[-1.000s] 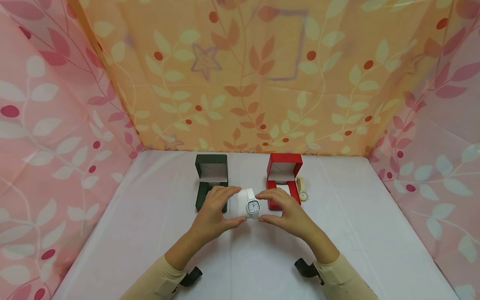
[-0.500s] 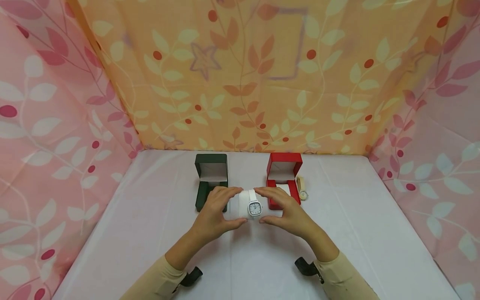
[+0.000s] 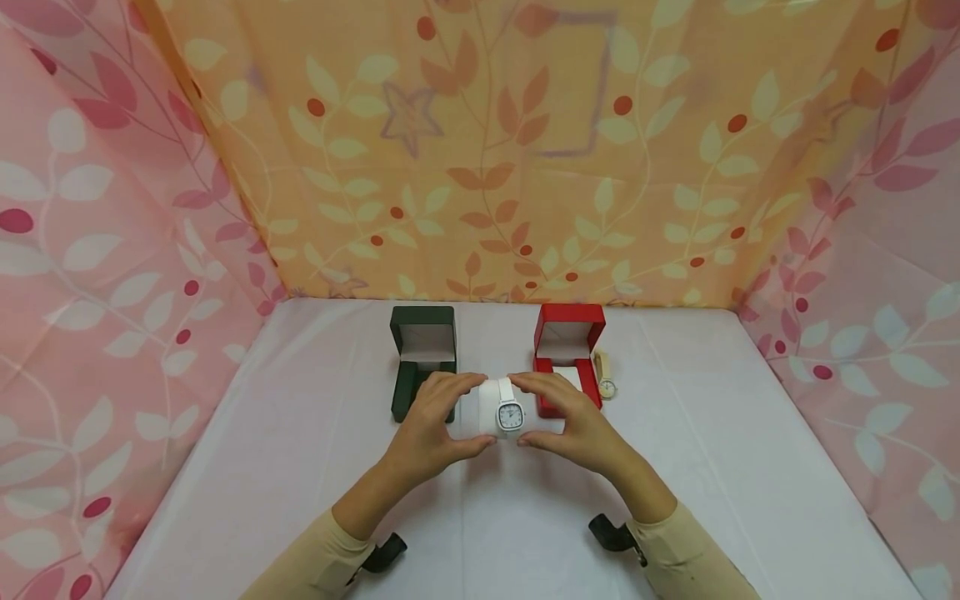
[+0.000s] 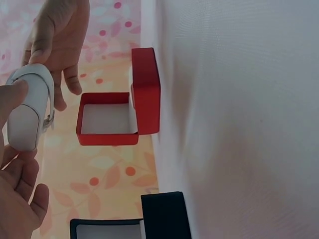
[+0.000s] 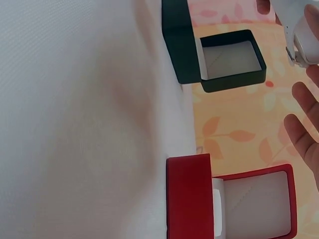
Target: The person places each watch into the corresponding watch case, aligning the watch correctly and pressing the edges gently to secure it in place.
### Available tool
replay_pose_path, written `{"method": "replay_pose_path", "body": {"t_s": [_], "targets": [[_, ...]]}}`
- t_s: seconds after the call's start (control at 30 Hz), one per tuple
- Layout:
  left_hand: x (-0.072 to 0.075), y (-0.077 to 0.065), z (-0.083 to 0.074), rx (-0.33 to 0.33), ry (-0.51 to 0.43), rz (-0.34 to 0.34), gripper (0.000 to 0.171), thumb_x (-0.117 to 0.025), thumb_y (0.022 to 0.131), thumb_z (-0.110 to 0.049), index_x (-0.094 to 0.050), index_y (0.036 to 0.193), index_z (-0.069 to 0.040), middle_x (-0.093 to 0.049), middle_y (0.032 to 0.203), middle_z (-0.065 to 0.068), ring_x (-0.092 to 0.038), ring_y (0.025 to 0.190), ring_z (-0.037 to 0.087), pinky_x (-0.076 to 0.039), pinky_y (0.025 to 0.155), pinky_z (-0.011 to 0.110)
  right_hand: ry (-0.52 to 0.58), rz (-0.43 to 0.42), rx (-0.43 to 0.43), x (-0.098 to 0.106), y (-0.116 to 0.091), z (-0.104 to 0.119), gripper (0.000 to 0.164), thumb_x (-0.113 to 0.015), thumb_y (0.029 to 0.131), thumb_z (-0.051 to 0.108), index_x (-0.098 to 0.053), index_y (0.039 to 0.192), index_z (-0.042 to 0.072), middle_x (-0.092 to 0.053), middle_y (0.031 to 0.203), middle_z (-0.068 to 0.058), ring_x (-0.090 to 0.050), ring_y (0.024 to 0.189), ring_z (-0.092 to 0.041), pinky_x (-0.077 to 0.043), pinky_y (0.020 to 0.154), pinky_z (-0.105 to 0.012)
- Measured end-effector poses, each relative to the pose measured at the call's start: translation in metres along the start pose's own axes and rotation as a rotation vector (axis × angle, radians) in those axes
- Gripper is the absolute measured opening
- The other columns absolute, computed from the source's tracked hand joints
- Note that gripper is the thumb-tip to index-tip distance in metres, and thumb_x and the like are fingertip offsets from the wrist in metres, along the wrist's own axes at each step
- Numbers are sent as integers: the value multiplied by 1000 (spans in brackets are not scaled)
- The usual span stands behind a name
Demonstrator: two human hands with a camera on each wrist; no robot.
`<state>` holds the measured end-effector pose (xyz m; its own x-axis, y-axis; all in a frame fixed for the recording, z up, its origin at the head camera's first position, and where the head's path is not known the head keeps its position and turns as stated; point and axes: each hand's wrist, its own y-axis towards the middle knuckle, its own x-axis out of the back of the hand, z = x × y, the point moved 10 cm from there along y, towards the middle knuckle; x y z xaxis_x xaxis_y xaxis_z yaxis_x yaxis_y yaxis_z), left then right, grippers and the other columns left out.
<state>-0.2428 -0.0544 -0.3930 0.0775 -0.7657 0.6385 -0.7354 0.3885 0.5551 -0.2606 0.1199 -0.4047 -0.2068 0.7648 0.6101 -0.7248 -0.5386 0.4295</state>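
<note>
A white wristwatch [image 3: 510,416] with a square face is strapped round a white watch cushion [image 3: 487,407], held up between both hands above the table. My left hand [image 3: 429,423] pinches the cushion's left end between thumb and fingers. On the other side, my right hand [image 3: 576,418] has thumb and forefinger at the watch's right edge, pinching it. In the left wrist view the strap's buckle [image 4: 48,122] hangs at the back, with a gap between strap and cushion.
Behind the left hand stands an open dark green watch box [image 3: 423,332]. An open red watch box [image 3: 569,327] with a white cushion [image 3: 567,377] inside is behind the right hand. Beside it lies a cream-strapped watch [image 3: 606,382]. A white cloth covers the table [image 3: 247,467].
The watch and cushion have turned slightly, so the face now stands straighter and a little lower. Both hands have stayed almost in place.
</note>
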Motion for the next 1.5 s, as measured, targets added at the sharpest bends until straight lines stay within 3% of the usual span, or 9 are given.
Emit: {"method": "replay_pose_path", "body": {"t_s": [0.3,0.7,1.0,1.5], "targets": [[-1,-2,3,42,-24,-5,82,-95,73,-32,-56,144,-23,-63,134,-8,-48,123,11,-52,98,40,29,6,-20,-3,1,2,75,-89,81,28,-54,147,24,-54,149,5,-48,138,-17,-49,108,-44],[1,-3,-2,-31,-35,-32,84,-96,71,-27,-57,144,-13,-62,139,-1,-49,124,18,-53,95,41,14,8,-6,-3,3,4,79,-90,80,26,-51,148,26,-52,147,6,-51,131,-15,-50,108,-41],[-1,-1,-5,-68,-52,71,91,-96,72,-25,-50,150,-17,-55,146,-4,-45,130,16,-52,100,41,28,-3,15,-1,1,7,83,-92,77,24,-50,148,22,-53,145,4,-53,128,-17,-49,108,-38],[1,0,-9,-96,-47,42,88,-97,71,-26,-54,147,-14,-59,143,-1,-48,127,19,-51,99,41,21,4,-2,-4,0,5,84,-92,76,21,-49,148,25,-52,145,5,-49,131,-16,-47,110,-44]]}}
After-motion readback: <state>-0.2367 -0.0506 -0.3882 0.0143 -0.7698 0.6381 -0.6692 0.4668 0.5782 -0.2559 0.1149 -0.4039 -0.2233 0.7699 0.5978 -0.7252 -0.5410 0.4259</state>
